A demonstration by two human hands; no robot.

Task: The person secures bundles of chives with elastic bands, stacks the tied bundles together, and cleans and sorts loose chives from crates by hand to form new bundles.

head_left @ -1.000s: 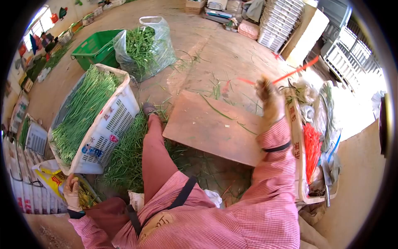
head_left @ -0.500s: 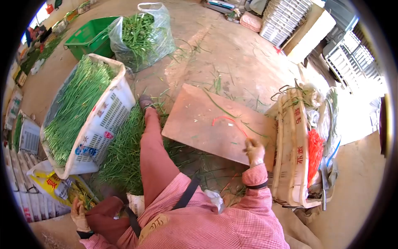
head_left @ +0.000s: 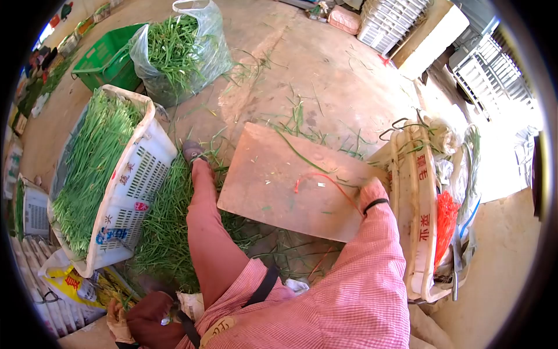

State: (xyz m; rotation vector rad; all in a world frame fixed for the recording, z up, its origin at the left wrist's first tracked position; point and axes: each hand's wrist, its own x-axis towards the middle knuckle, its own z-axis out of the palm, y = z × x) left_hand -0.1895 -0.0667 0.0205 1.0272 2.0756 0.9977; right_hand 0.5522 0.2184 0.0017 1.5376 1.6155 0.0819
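Note:
A pinkish board lies in front of me, with green stalks scattered on it. My right hand is at the board's right end, its fingers mostly hidden by the back of the hand. A red strip curves over the board and ends near that hand. My left hand hangs low at the left, beside my knee and a yellow-and-white bag; what its fingers do is unclear. Left of my leg, a tilted white crate is packed with long green stalks.
Loose greens cover the floor by my leg. A clear bag of greens and a green crate stand at upper left. Right of the board stands an upright white crate with red strips beside it.
My right hand has moved right and slightly up, toward the upright crate. The red strip's near end has shifted with it. My left hand has dropped lower. The whole view has shifted slightly.

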